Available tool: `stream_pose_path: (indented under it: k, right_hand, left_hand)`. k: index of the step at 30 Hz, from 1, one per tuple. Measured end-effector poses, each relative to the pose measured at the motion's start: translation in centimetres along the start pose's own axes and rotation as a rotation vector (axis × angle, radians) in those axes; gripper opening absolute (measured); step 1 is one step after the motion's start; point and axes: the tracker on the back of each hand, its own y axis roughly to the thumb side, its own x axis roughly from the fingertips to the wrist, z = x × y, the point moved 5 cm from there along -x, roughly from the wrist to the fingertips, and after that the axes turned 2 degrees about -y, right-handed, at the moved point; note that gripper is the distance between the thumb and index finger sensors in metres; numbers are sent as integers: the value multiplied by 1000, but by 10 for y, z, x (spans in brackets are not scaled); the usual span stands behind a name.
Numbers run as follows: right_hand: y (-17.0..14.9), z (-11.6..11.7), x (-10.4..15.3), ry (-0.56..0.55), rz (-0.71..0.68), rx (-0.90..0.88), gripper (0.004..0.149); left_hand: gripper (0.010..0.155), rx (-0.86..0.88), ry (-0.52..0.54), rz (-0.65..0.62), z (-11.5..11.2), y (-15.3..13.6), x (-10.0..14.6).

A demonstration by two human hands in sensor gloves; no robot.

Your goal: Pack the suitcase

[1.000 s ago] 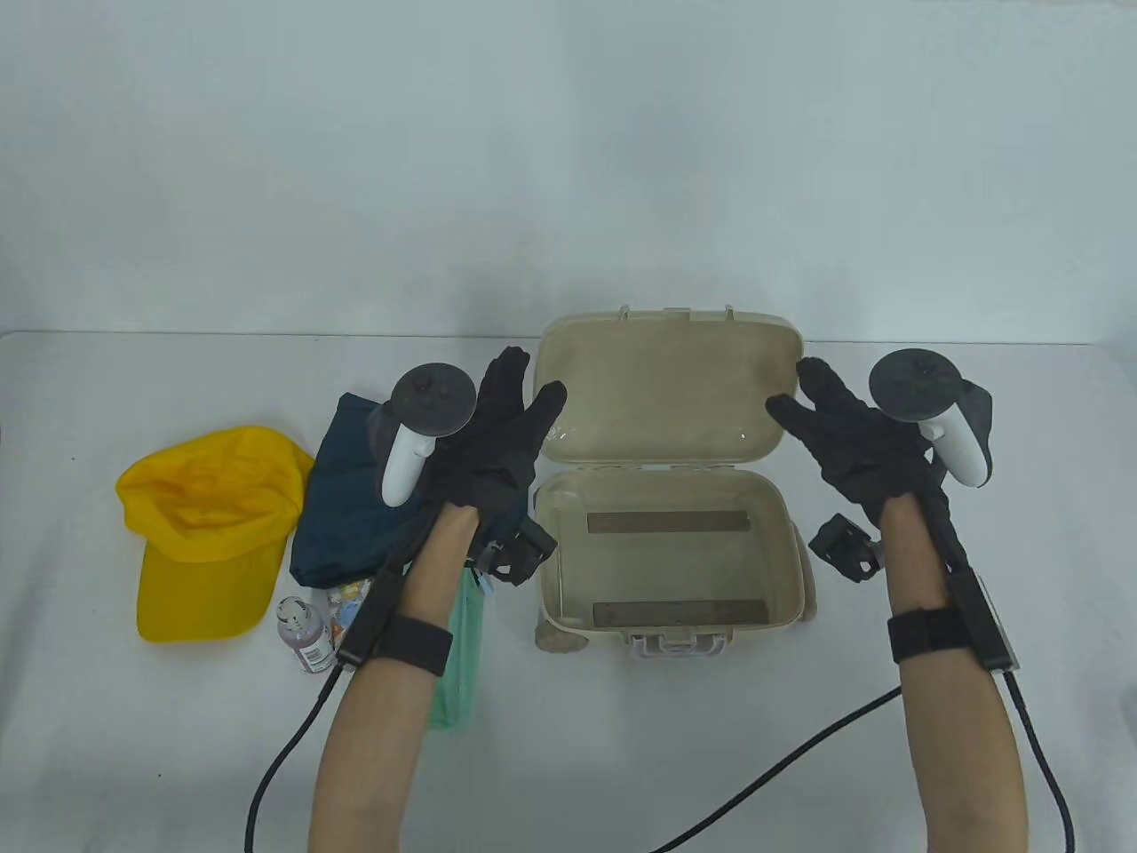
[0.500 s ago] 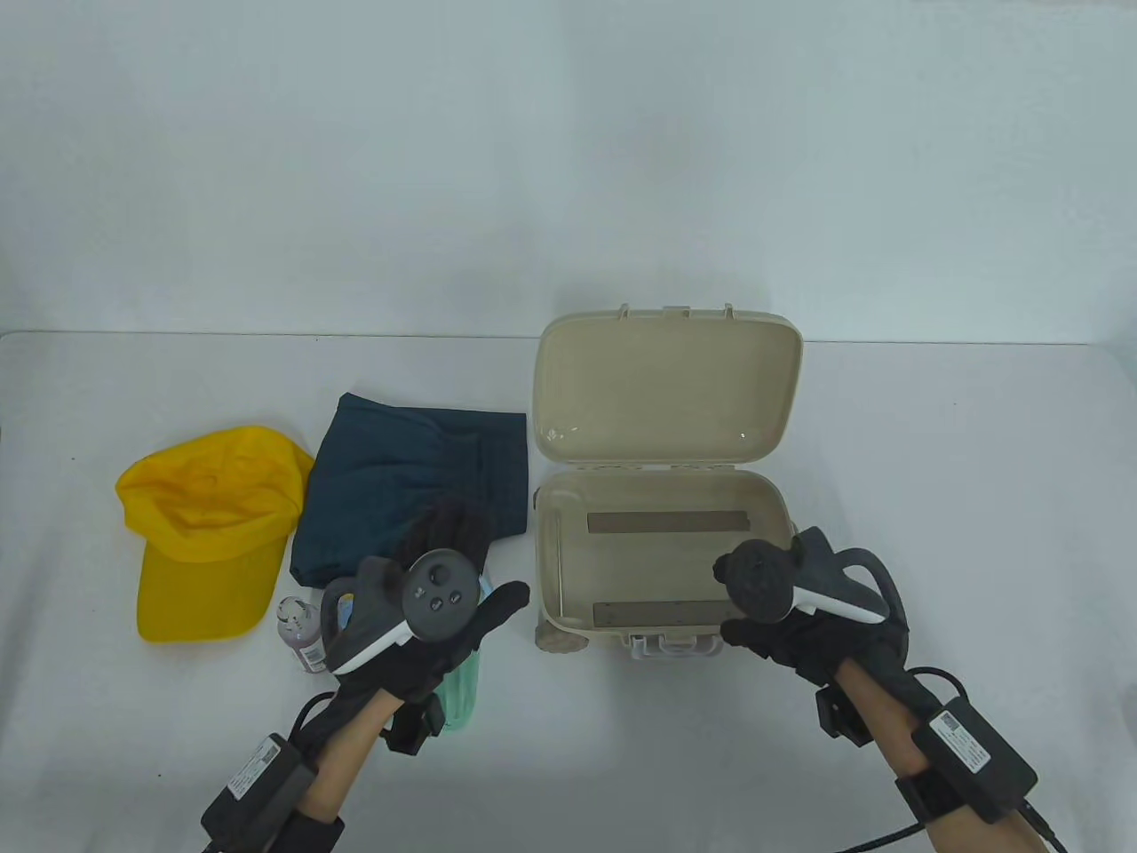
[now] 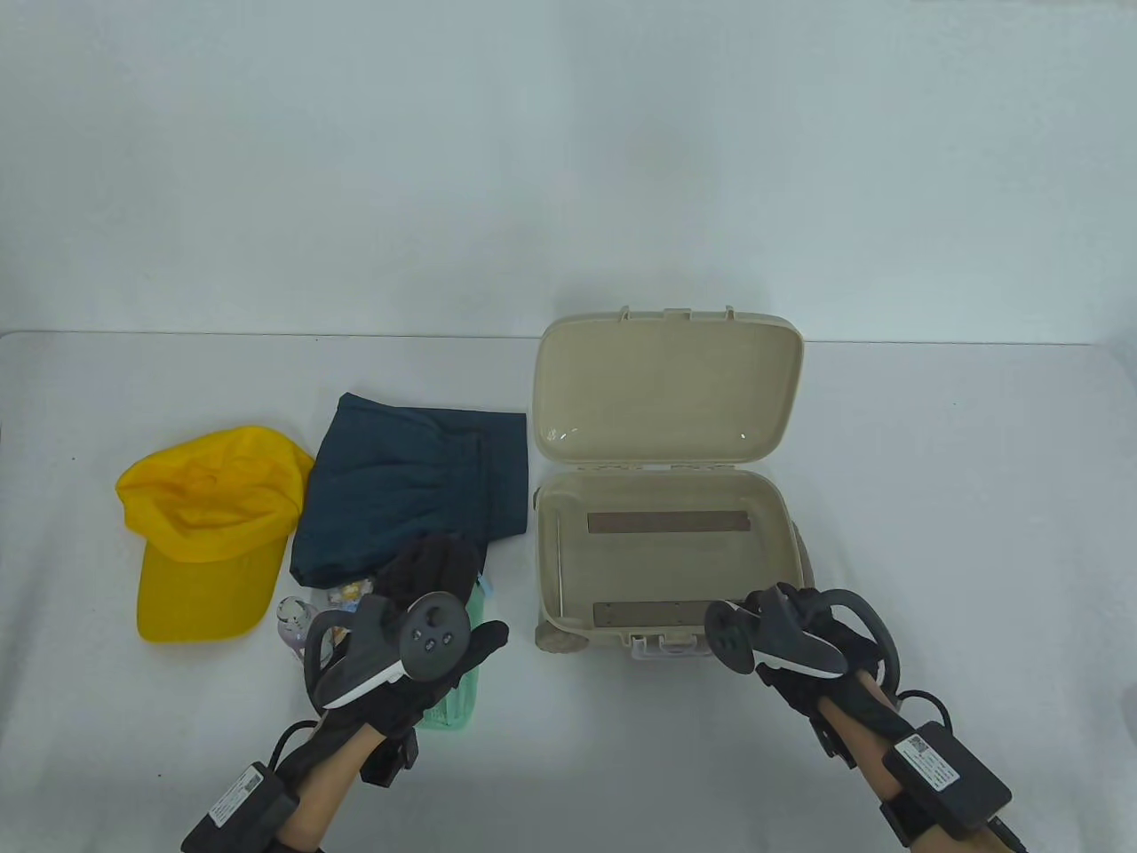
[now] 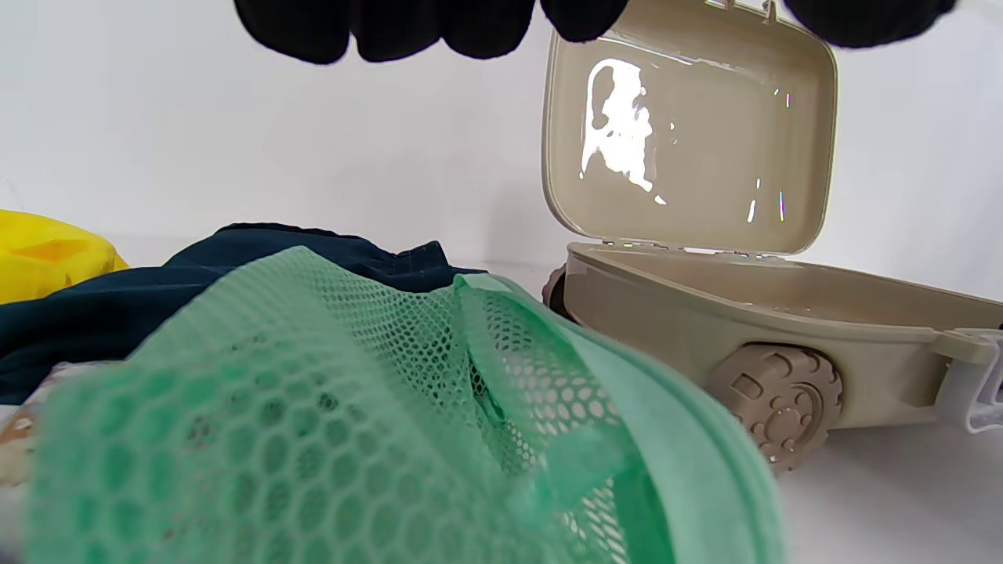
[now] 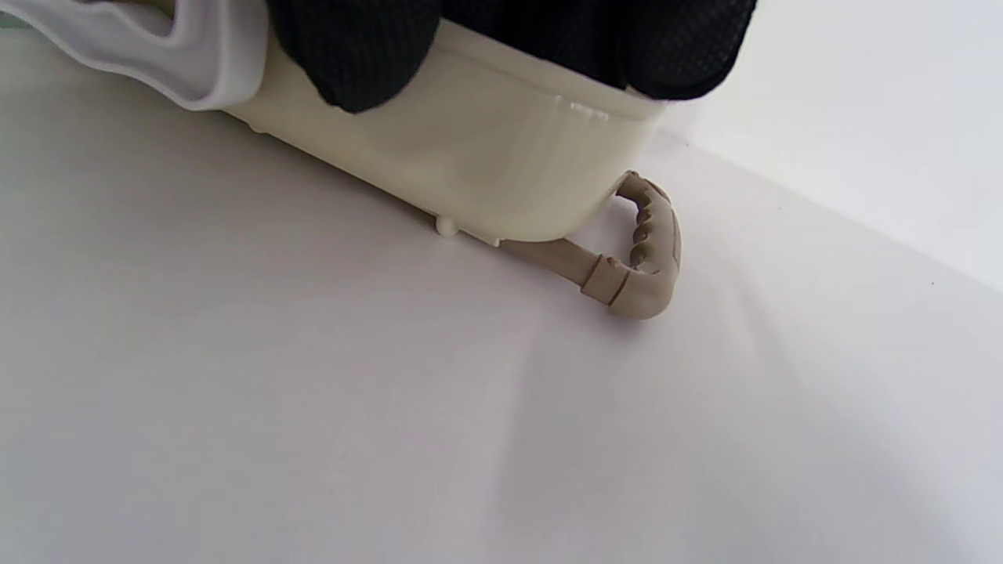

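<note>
Now, hands: both have dropped from the raised lid to the near side of the table since a second ago.
Suitcase (image 3: 662,498): lies open on the table right of centre, lid (image 3: 666,391) propped upright on its own, tray bare but for two dark strips.
Left hand (image 3: 417,622): low over the green mesh pouch (image 3: 457,702), fingers (image 4: 407,27) spread and reaching toward the folded navy garment (image 3: 409,498); the left wrist view shows the fingertips hanging free above the mesh, gripping nothing.
Right hand (image 3: 799,640): at the suitcase's near right corner; fingers (image 5: 353,55) curled at the rim, seemingly touching it. Whether they actually grip I cannot tell.
Pull handle (image 5: 639,258): sticks out from under the case on the right side.
Still unpacked: yellow cap (image 3: 209,533) far left, navy garment beside it, a small bottle (image 3: 298,626) and a patterned item (image 3: 348,593) partly hidden under the left hand.
Reading: opening looks finished and the lid stays up unaided. My judgement is the left hand is going for a first item, pouch or garment, while the right steadies the case.
Progress: early; nothing packed yet.
</note>
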Motion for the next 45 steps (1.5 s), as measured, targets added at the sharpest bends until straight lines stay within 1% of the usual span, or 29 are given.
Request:
stream_pose_path:
  k: [5,12,19,28,30,36,41,45]
  right_hand:
    - [-11,1,-5,24,30,-25,42]
    - [-40,10,-5,83,108,-105,42]
    - [-74,23,3,129,224,-163,42]
    - [-108,38,16,186,340,-227,42]
    - [-113,41,17,210,357,-235,43]
    - [-125,45,18,234,396,-270,43]
    - [-131,48,19,236,410,-277,42]
    - [-129,46,20,246,411,-256,43]
  left_hand:
    - [85,-15,-3,-1,-2,0,1]
    - [85,2,9,6,-1,-4,1]
    - [85,-1,5,11,-2,-6,1]
    - [85,-11,-1,1,-4,-4,1]
    - [85,-11,2,1,-3,-4,2]
    - [85,-6,1,3,-3,-5,2]
    - [85,0,4,7,-2,-6,2]
    - [85,4,0,8,-3,-7,2]
